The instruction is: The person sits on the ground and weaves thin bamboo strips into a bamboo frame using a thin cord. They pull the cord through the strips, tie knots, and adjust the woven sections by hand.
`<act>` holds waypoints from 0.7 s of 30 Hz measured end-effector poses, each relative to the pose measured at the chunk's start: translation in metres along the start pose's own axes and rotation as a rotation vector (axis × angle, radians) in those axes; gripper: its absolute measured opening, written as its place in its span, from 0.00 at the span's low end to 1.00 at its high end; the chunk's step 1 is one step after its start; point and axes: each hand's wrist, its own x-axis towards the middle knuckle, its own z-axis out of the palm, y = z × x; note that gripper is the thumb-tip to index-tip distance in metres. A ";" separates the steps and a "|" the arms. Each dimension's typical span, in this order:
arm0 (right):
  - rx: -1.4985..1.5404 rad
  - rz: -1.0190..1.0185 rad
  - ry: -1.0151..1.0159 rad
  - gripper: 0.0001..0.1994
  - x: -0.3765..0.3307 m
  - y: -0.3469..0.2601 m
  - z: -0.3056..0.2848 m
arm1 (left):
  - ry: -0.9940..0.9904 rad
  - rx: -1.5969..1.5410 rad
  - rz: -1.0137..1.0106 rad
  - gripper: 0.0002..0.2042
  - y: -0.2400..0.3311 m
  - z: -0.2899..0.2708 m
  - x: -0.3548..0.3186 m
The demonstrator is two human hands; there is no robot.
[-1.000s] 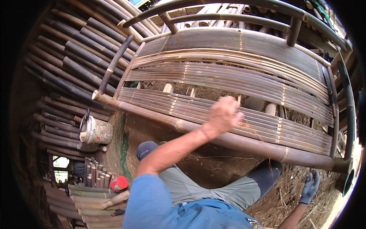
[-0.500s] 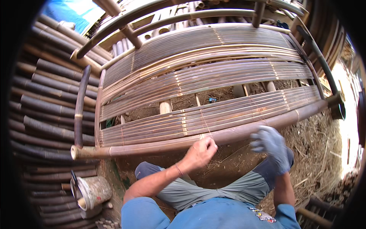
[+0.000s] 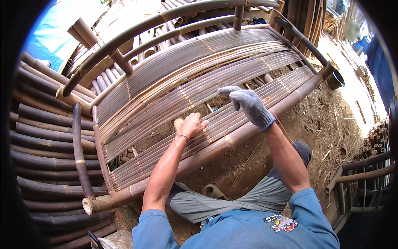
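Observation:
A long bamboo bench with a thick front pole and a seat of thin dark slats stretches across in front of me. My left hand, bare, is at the back edge of the front slat panel. Its fingers are curled closed, and what they hold, if anything, is hidden. My right hand, in a grey knitted glove, is above the same panel farther right, its forefinger and thumb stretched apart toward the left. A thin reddish cord hangs by the right wrist, across the front pole.
Stacked dark bamboo poles fill the left side. A bamboo backrest curves along the far side. Gaps between the slat panels show the soil below. Straw litters the ground at right. A bucket is partly visible at lower left.
Both hands have moved forward from the front pole to above the slats, the right also leftward toward the left. The view has turned, so the bench sits more slanted.

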 end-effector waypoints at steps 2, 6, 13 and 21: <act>0.912 0.043 -0.025 0.20 0.014 -0.001 0.000 | -0.080 -0.180 -0.028 0.26 -0.013 0.009 0.018; -0.487 0.224 -0.082 0.25 0.037 0.022 -0.010 | -0.154 -0.307 -0.125 0.22 -0.022 0.020 0.030; -0.843 0.185 -0.560 0.19 -0.058 0.089 -0.001 | -0.088 -0.403 -0.167 0.20 -0.021 0.025 0.022; -0.601 -0.090 -0.465 0.05 -0.053 0.043 0.085 | 0.035 -0.239 -0.255 0.20 0.010 0.013 0.001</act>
